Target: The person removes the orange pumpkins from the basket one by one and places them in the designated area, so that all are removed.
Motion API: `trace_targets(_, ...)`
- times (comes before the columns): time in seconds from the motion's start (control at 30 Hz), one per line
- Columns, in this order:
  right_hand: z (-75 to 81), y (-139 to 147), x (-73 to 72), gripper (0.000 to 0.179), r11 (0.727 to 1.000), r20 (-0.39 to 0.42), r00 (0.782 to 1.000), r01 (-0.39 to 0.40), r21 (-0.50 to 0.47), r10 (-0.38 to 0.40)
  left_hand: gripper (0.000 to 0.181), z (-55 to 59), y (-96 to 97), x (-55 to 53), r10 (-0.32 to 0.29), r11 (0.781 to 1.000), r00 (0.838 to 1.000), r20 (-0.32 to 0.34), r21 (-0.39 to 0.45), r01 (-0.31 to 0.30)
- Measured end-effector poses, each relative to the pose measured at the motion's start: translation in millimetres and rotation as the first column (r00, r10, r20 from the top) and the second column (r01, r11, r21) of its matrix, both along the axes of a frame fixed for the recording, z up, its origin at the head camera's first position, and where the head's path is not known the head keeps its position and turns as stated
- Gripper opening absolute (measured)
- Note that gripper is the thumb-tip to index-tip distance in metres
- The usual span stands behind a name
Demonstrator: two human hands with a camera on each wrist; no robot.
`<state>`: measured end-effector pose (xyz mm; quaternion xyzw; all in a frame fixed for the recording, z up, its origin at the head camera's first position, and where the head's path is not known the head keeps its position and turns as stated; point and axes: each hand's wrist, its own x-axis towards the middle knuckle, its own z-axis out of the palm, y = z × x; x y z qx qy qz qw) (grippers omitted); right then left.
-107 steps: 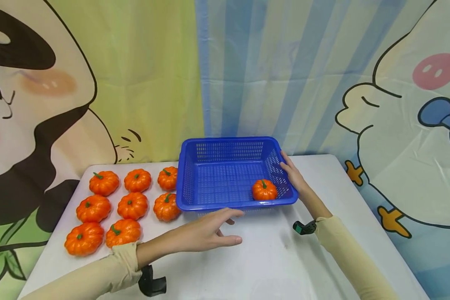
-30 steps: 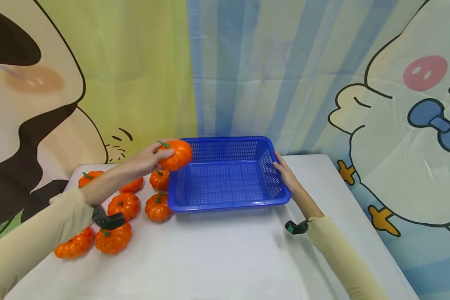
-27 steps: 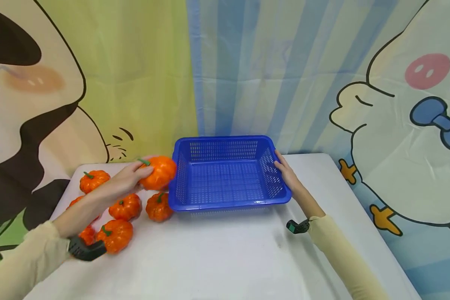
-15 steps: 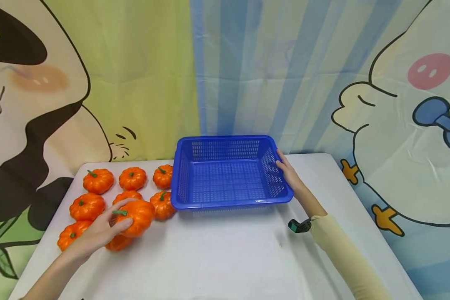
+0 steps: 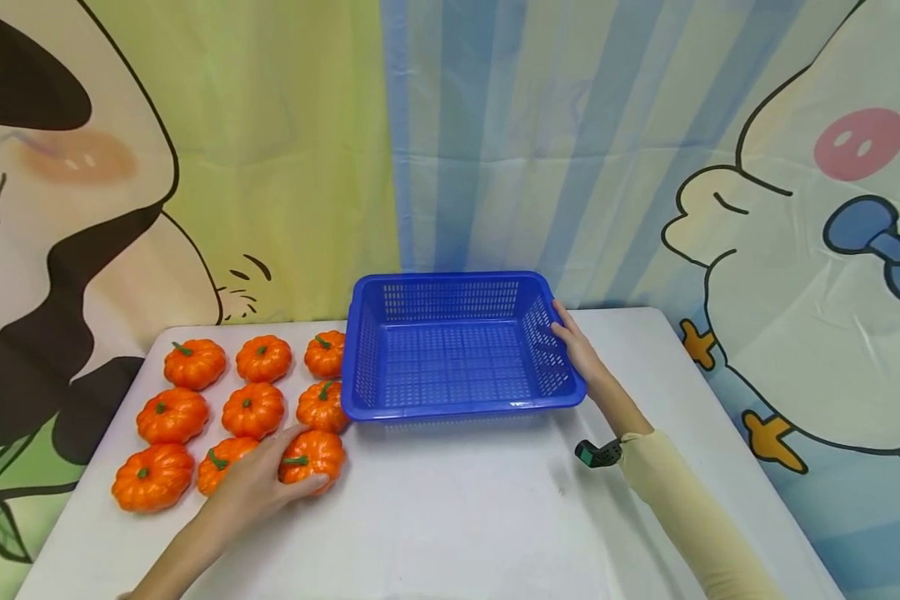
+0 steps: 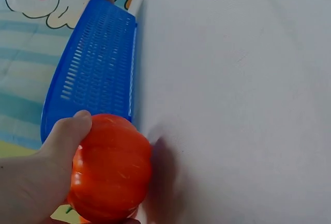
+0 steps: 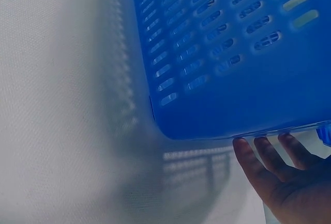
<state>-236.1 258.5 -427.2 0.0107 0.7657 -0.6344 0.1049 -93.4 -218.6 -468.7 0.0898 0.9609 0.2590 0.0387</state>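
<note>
My left hand [image 5: 258, 482] holds an orange toy pumpkin [image 5: 315, 461] with a green stem, thumb on one side and fingers on the other. The pumpkin is at the right end of the front row, low over the white table. In the left wrist view, the thumb lies along the pumpkin's [image 6: 111, 169] side, its shadow beside it. My right hand [image 5: 581, 346] grips the right side of a blue perforated basket [image 5: 457, 411], which has nothing in it. In the right wrist view, fingertips [image 7: 240, 145] touch the basket's [image 7: 217, 115] lower edge.
Several other pumpkins [image 5: 172, 415] stand in rows on the left of the white table [image 5: 457, 517]. One pumpkin [image 5: 322, 407] sits right at the basket's left side. A printed curtain [image 5: 480, 150] hangs behind the table's back edge.
The pumpkin that lay in the basket was lifted out by my left hand, carried left and toward me, then right to the front row's end. My right hand stays at the basket.
</note>
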Motion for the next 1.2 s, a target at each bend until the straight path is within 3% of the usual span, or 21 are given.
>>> trace_targets(0.23,-8.9,7,-6.1,0.059,1.0,-0.016,1.0,0.011,0.029,-0.01,0.084,-0.8,8.0,3.7,-0.003,1.0,0.999,-0.046,-0.027,0.002)
trace_targets(0.33,-17.0,13,-11.8,0.058,0.99,-0.057,0.998,0.012,0.142,-0.004,0.077,4.6,11.1,6.7,-0.012,0.999,0.998,-0.061,-0.05,0.009)
trace_targets(0.4,-21.7,15,-14.3,0.058,0.969,-0.092,0.996,0.015,0.248,0.008,0.072,9.9,11.1,8.5,-0.016,0.997,0.997,-0.071,-0.073,0.011)
trace_targets(0.53,-23.4,17,-12.6,0.062,0.882,-0.173,0.985,0.07,0.466,0.013,0.062,21.3,8.1,8.7,-0.034,0.992,0.991,-0.127,-0.121,0.018)
trace_targets(0.6,-21.5,17,-10.0,0.064,0.825,-0.224,0.974,0.111,0.554,0.019,0.056,26.0,5.9,6.3,-0.039,0.993,0.981,-0.19,-0.115,0.017)
trace_targets(0.73,-10.9,17,-5.0,0.066,0.663,-0.306,0.949,0.182,0.727,0.075,0.048,33.0,1.2,-12.0,-0.074,0.996,0.916,-0.395,-0.078,0.047)
trace_targets(0.8,-4.1,17,-2.3,0.069,0.58,-0.303,0.946,0.183,0.794,0.116,0.055,35.6,-5.5,-29.2,-0.083,0.994,0.895,-0.438,-0.098,0.044)
trace_targets(0.83,-0.4,17,-0.8,0.069,0.549,-0.301,0.944,0.181,0.816,0.137,0.061,36.8,-9.9,-38.7,-0.075,0.993,0.901,-0.427,-0.11,0.031)
trace_targets(0.9,4.9,17,2.8,0.072,0.5,-0.298,0.938,0.174,0.848,0.179,0.076,39.0,-21.1,-55.9,-0.037,0.989,0.934,-0.355,-0.146,-0.017)
trace_targets(1.0,8.7,16,11.6,0.074,0.451,-0.302,0.923,0.17,0.876,0.238,0.09,38.1,-38.0,-71.4,0.029,0.975,0.971,-0.237,-0.208,-0.08)
trace_targets(1.1,7.7,18,22.5,0.076,0.398,-0.311,0.905,0.181,0.899,0.29,0.095,34.0,-48.0,-75.3,0.05,0.96,0.981,-0.19,-0.262,-0.1)
trace_targets(1.2,5.1,20,33.6,0.078,0.366,-0.299,0.898,0.173,0.914,0.322,0.095,31.0,-52.8,-73.4,0.053,0.949,0.98,-0.194,-0.295,-0.109)
